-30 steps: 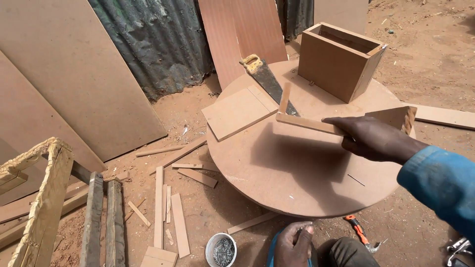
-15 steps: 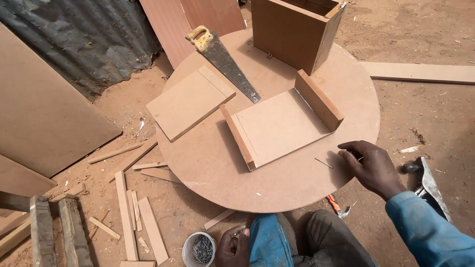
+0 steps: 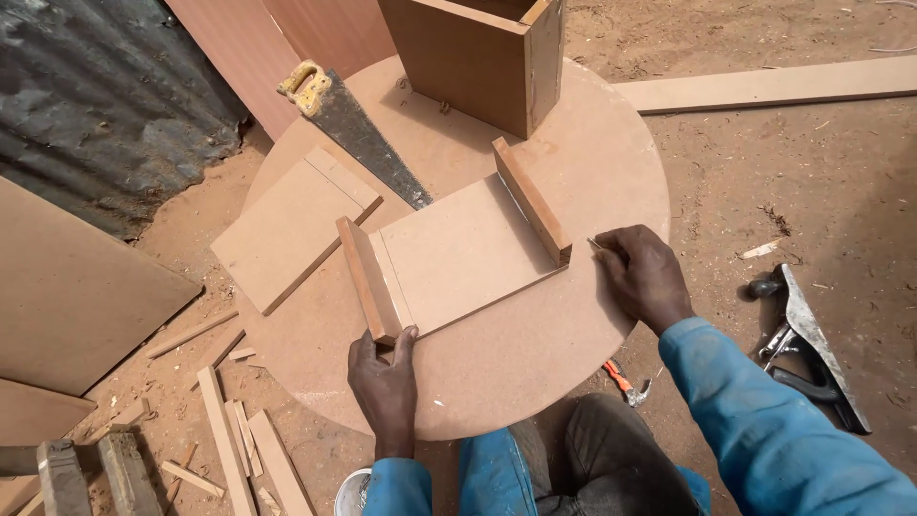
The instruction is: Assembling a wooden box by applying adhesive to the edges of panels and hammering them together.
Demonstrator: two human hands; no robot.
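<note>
From the head view, a U-shaped tray (image 3: 458,258), a flat board with an upright strip along each short end, lies on the round board (image 3: 535,354) that serves as a table on the sandy ground. The left hand (image 3: 384,373) touches the tray's near-left corner, thumb and forefinger spread apart on either side of the end of the left strip, pressing on it rather than closed around it. The right hand (image 3: 640,277) rests on the round board just beside the tray's right strip, its fingers curled together over a thin nail (image 3: 597,246), whose tip shows past the fingertips; whether they truly pinch it I cannot tell. Left of the tray lies a loose panel (image 3: 287,225), and a saw (image 3: 358,129) with a yellowish handle lies between the panel and an open box (image 3: 478,57) at the far edge. A plane (image 3: 812,344) lies on the ground to the right, pliers (image 3: 626,382) by the board's near rim, and offcuts (image 3: 229,430) lower left.
</note>
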